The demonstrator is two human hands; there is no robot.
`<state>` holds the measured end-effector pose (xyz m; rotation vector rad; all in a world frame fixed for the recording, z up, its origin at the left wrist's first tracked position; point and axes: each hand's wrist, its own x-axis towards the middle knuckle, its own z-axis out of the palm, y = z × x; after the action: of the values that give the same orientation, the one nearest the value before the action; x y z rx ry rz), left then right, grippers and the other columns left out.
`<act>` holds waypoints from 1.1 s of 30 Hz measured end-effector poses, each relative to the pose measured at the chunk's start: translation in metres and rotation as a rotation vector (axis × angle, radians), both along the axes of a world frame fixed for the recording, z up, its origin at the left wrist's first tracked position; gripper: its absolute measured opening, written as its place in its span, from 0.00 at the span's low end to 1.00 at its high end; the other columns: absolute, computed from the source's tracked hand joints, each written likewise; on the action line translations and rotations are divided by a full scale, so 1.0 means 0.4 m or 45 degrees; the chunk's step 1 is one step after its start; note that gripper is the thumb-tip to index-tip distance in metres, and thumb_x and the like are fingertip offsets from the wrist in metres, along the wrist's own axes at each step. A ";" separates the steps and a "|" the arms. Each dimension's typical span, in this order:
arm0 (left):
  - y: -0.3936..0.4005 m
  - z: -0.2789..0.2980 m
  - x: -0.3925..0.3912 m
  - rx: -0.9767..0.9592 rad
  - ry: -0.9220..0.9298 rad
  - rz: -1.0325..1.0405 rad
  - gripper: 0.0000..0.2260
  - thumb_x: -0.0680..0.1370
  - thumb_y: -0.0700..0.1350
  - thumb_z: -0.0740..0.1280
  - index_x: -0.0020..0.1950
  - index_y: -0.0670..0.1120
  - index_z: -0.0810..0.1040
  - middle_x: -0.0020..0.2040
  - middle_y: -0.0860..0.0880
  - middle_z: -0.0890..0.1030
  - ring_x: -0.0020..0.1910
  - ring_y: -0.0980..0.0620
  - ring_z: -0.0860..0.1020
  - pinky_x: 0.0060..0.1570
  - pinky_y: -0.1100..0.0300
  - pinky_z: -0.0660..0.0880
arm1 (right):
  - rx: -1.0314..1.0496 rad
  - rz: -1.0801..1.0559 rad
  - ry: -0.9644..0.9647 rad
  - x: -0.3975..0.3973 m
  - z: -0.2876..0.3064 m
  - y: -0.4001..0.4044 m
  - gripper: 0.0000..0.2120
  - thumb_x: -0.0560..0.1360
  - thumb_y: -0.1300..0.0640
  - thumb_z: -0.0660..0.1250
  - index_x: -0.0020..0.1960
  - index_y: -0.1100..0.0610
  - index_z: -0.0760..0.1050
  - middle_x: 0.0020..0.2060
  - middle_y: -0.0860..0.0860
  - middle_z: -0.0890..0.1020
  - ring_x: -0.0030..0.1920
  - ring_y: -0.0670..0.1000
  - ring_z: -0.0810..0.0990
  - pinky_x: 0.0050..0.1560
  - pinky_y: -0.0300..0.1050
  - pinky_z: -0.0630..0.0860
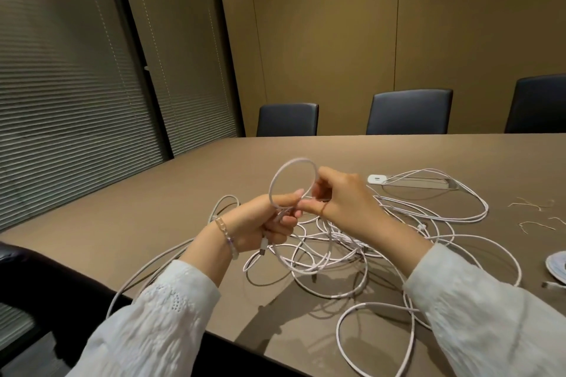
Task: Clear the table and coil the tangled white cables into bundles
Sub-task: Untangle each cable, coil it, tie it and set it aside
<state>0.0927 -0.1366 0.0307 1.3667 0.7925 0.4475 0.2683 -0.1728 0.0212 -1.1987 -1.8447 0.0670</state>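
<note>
**Both hands on one raised loop of white cable, tangle on table below**

Far left: slatted blinds (70,95) cover the windows. A dark chair back (46,278) shows at the lower-left, at the near table edge.

Left hand (269,220): raised above the table (153,208), fingers curled round a gathered bunch of white cable, thumb pressed on top of the strands. A plug end (262,249) hangs out below the fist. Beaded bracelet (225,234) on the wrist; white sleeve on the forearm.

Centre: a single round loop (291,177) of cable stands upright out of the left-hand grip, clear of the table.

Right hand (343,199): just beside the left, touching it at the fingertips. Thumb and forefinger pinch the loop on its right side; remaining fingers curled in. Ring on one finger.

Below and right of the hands: the tangled white cables (352,248) lie loose on the table in overlapping loops, some strands trailing off the near edge at left.

Further right: a white power strip (378,179) lies on the table near the far cable loops. Thin twist ties (533,203) lie scattered near the right edge. Three dark chairs (409,112) stand along the far side.
</note>
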 end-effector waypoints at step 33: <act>0.024 0.037 -0.067 -0.085 -0.250 0.358 0.13 0.80 0.47 0.62 0.39 0.42 0.77 0.27 0.54 0.58 0.21 0.59 0.56 0.18 0.69 0.53 | -0.456 0.352 0.310 0.040 -0.087 0.049 0.11 0.79 0.51 0.62 0.43 0.52 0.79 0.30 0.46 0.74 0.31 0.42 0.71 0.36 0.36 0.68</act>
<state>0.0660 -0.1271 0.0454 1.1334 0.8314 0.7569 0.2845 -0.1531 -0.0135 -1.1039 -1.8132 0.6935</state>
